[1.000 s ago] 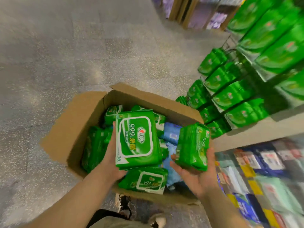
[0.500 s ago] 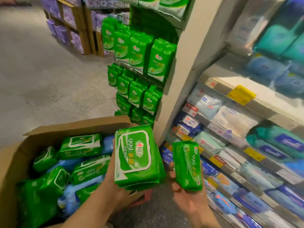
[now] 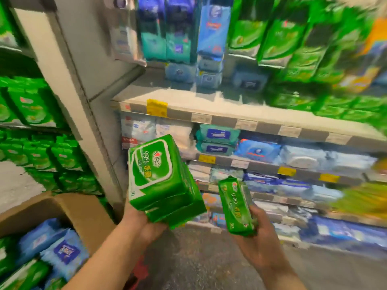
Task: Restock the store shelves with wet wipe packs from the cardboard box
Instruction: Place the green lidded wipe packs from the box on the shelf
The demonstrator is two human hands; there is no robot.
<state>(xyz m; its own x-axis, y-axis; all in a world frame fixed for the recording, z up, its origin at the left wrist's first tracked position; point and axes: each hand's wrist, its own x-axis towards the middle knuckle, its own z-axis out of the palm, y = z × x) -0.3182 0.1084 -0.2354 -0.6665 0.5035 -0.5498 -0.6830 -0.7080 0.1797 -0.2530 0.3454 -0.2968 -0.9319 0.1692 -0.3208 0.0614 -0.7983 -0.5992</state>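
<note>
Box point(image 3: 83, 214) left — shelves point(image 3: 230, 114) right

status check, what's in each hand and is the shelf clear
Left hand grips a stack of green wipe packs. Right hand holds a single green pack. Both short of the shelves; nothing between.

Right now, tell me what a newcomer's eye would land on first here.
The left hand grips a stack of green 999 wet wipe packs at centre frame; the right hand holds a single green pack beside it. Behind them run stocked store shelves, and the open cardboard box sits lower left.
</note>
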